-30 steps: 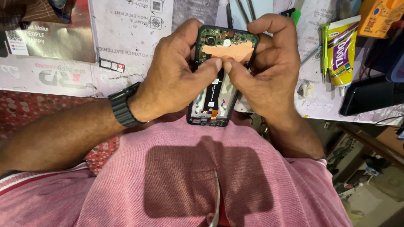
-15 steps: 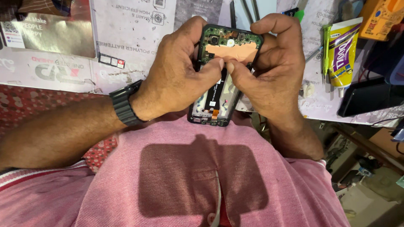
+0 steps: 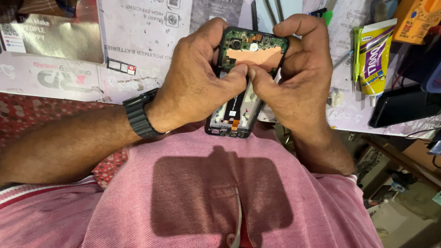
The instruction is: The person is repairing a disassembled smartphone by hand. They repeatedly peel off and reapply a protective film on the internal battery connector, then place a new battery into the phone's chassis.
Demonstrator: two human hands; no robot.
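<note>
An opened black smartphone (image 3: 251,53) with its back cover off shows a green circuit board and a copper-coloured patch near its top. My left hand (image 3: 197,87), with a black watch on the wrist, grips the phone's left side. My right hand (image 3: 298,78) grips its right side. Both thumbs press together near the middle of the phone's inside, just below the copper patch. The phone is held above my lap, over my pink shirt.
A yellow and purple glue tube (image 3: 374,57) lies on the paper-covered bench (image 3: 138,50) at right, beside a dark phone (image 3: 399,108). A small card tray (image 3: 121,66) sits at left. An orange device (image 3: 420,18) is at the top right. Red patterned cloth (image 3: 36,115) covers the left.
Both hands keep their grip on the phone; the thumbs have shifted slightly closer together. The view has moved a little, nothing else changed.
</note>
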